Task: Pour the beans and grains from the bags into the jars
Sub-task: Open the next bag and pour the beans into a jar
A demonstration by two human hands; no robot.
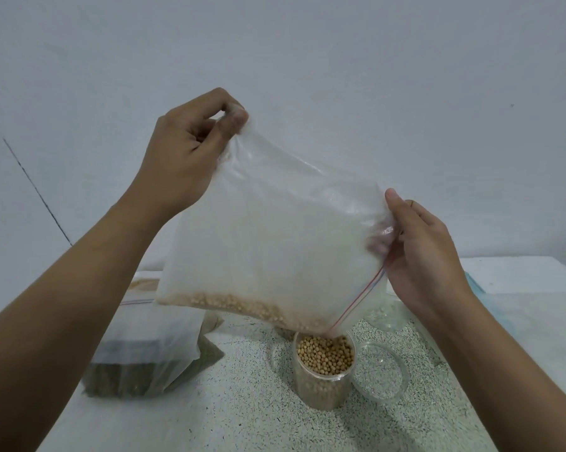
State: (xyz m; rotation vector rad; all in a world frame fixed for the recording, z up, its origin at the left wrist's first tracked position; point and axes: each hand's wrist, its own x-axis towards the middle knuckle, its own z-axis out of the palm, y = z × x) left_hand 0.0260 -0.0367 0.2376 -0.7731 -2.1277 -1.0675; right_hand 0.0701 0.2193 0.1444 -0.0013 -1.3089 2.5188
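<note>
Over the jar, left grip and right grip pinch the bag (beans low); right fingertips blurred.

Clear zip bag tilted in air, few soybeans along low edge, open corner over upright jar, nearly full. Left, green-grain bag lying flat.

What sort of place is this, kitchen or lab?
Probably a home kitchen or a plain staged room; can't tell which. Cues: speckled stone-like counter against a bare white wall, a zip bag tipping beans into a clear jar, more filled bags at the left.
</note>
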